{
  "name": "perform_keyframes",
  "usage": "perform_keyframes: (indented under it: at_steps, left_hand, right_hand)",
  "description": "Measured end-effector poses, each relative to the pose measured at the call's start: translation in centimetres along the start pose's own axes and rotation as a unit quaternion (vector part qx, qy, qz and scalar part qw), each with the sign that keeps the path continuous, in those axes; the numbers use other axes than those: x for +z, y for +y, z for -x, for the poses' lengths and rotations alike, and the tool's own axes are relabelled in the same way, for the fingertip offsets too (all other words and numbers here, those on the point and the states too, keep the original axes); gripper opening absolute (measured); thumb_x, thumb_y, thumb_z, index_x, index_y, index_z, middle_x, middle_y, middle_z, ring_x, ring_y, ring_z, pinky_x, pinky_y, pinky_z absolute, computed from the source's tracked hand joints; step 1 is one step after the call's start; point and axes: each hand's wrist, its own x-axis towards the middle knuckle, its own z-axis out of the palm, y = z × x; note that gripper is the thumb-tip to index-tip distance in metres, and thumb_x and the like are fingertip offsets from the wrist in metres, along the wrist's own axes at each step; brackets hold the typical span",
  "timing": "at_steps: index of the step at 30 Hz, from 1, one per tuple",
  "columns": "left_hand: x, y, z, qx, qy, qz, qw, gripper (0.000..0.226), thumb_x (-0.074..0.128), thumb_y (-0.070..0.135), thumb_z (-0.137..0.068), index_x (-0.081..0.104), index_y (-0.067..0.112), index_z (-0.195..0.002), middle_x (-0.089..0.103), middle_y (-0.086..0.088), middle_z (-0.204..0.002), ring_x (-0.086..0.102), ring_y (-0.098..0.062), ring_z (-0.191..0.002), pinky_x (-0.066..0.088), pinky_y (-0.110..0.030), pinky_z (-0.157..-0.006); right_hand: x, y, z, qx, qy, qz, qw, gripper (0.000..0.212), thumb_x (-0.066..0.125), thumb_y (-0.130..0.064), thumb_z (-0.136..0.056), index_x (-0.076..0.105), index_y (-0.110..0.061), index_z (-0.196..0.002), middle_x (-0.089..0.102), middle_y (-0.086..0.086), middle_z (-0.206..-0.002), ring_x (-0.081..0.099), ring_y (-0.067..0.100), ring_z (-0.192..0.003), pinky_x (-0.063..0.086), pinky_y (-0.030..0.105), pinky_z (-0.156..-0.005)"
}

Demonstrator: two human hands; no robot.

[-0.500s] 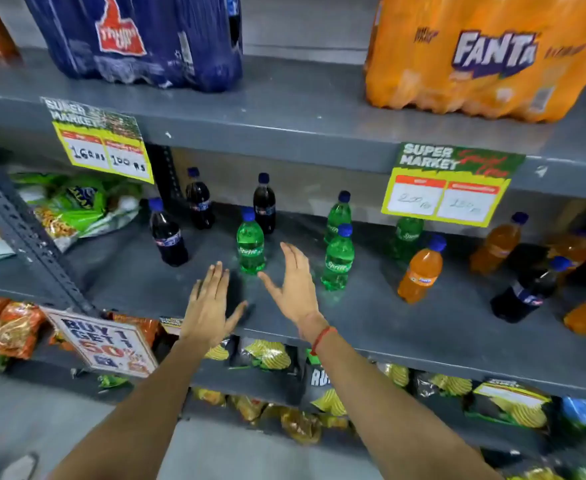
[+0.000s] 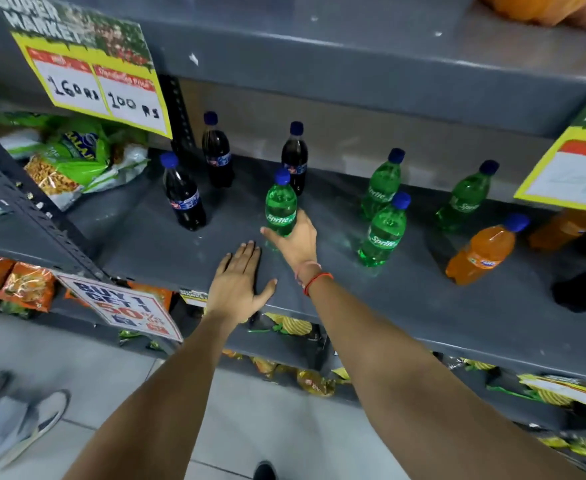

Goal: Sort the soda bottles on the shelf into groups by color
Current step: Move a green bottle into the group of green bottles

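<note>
On the grey middle shelf (image 2: 153, 244) stand three dark cola bottles at the left (image 2: 183, 195) (image 2: 217, 154) (image 2: 295, 157). My right hand (image 2: 293, 242) is wrapped around the lower part of an upright green Sprite bottle (image 2: 280, 204) just in front of the third cola. My left hand (image 2: 237, 284) lies flat and empty on the shelf's front edge. Three more green bottles (image 2: 383, 183) (image 2: 383, 232) (image 2: 464, 199) stand to the right. An orange bottle (image 2: 483, 252) stands further right, and another dark bottle (image 2: 585, 287) sits at the right edge.
Snack bags (image 2: 73, 157) fill the bay to the left behind a slanted metal upright (image 2: 32, 199). Price signs hang from the upper shelf (image 2: 97, 74) (image 2: 575, 171). A "Buy 1 Get 1" card (image 2: 122, 306) hangs below. Chip packets line the lower shelf. Shoes show on the floor.
My right hand has reached forward and closed on the green bottle. My left hand has dropped flat onto the shelf. The camera has moved closer and lower.
</note>
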Motion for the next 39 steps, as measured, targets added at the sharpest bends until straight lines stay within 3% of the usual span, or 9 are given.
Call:
perform_keyframes:
  at_steps: [6, 9, 18, 23, 30, 36, 39]
  left_hand:
    - [-0.9, -0.1, -1.9, -0.001, 0.004, -0.007, 1.0, 0.082, 0.026, 0.059, -0.082, 0.03, 0.002, -0.14, 0.032, -0.014, -0.149, 0.024, -0.023, -0.138, 0.017, -0.041, -0.112]
    - [-0.1, 1.8, 0.3, 0.01, -0.016, 0.004, 1.0, 0.082, 0.025, 0.06, -0.082, 0.03, 0.002, -0.141, 0.031, -0.014, -0.149, 0.024, -0.023, -0.138, 0.016, -0.041, -0.112]
    - [-0.7, 0.4, 0.5, -0.003, -0.025, -0.005, 1.0, 0.081, 0.024, 0.06, -0.085, 0.029, 0.002, -0.141, 0.025, -0.014, -0.151, 0.018, -0.023, -0.14, 0.014, -0.042, -0.111]
    - [-0.7, 7.9, 0.2, 0.066, 0.002, 0.039, 0.997, 0.071, 0.028, 0.054, -0.088, 0.044, 0.001, -0.132, 0.043, -0.018, -0.141, 0.04, -0.031, -0.129, 0.035, -0.049, -0.101]
    - [2.5, 18.8, 0.5, 0.17, -0.085, 0.031, 0.981, 0.068, 0.029, 0.053, -0.087, 0.056, 0.0, -0.12, 0.059, -0.017, -0.124, 0.055, -0.03, -0.113, 0.043, -0.043, -0.093]
    - [3.2, 19.8, 0.5, 0.187, -0.109, -0.041, 0.975, 0.089, 0.019, 0.068, -0.086, 0.04, -0.003, -0.134, 0.041, -0.018, -0.142, 0.036, -0.026, -0.132, 0.032, -0.044, -0.106]
    - [3.3, 19.6, 0.6, 0.198, -0.102, -0.072, 0.972, 0.1, 0.017, 0.078, -0.08, 0.032, -0.002, -0.139, 0.032, -0.016, -0.147, 0.028, -0.025, -0.136, 0.029, -0.044, -0.109]
  right_hand:
    - [-0.6, -1.2, -0.7, 0.002, 0.048, 0.008, 0.999, 0.047, 0.081, -0.033, -0.062, 0.057, -0.008, -0.093, 0.068, 0.014, -0.097, 0.063, 0.029, -0.093, 0.054, 0.042, -0.08]
    - [-2.7, 1.4, 2.7, -0.004, 0.072, 0.017, 0.997, 0.047, 0.082, -0.035, -0.06, 0.057, -0.007, -0.089, 0.069, 0.014, -0.093, 0.064, 0.029, -0.09, 0.055, 0.043, -0.078]
    - [-11.0, 4.6, 7.6, -0.034, 0.13, 0.035, 0.99, 0.046, 0.082, -0.038, -0.06, 0.059, -0.013, -0.091, 0.073, 0.007, -0.089, 0.067, 0.022, -0.085, 0.053, 0.03, -0.08]
    - [-17.5, 6.8, 8.8, -0.012, 0.168, 0.033, 0.985, 0.044, 0.083, -0.029, -0.062, 0.059, -0.011, -0.094, 0.072, 0.009, -0.093, 0.066, 0.021, -0.087, 0.053, 0.031, -0.08]
    - [-21.0, 9.6, 8.4, 0.027, 0.161, 0.035, 0.986, 0.047, 0.083, -0.027, -0.063, 0.058, -0.007, -0.097, 0.071, 0.013, -0.098, 0.065, 0.026, -0.092, 0.048, 0.028, -0.08]
    - [-23.2, 11.3, 9.1, 0.027, 0.11, 0.022, 0.993, 0.069, 0.086, -0.035, -0.059, 0.053, -0.01, -0.114, 0.066, 0.011, -0.113, 0.061, 0.021, -0.103, 0.05, 0.032, -0.09]
    - [-26.8, 13.6, 11.3, 0.042, 0.217, 0.007, 0.975, 0.065, 0.082, -0.037, -0.064, 0.052, -0.01, -0.116, 0.06, 0.009, -0.117, 0.056, 0.019, -0.106, 0.046, 0.032, -0.092]
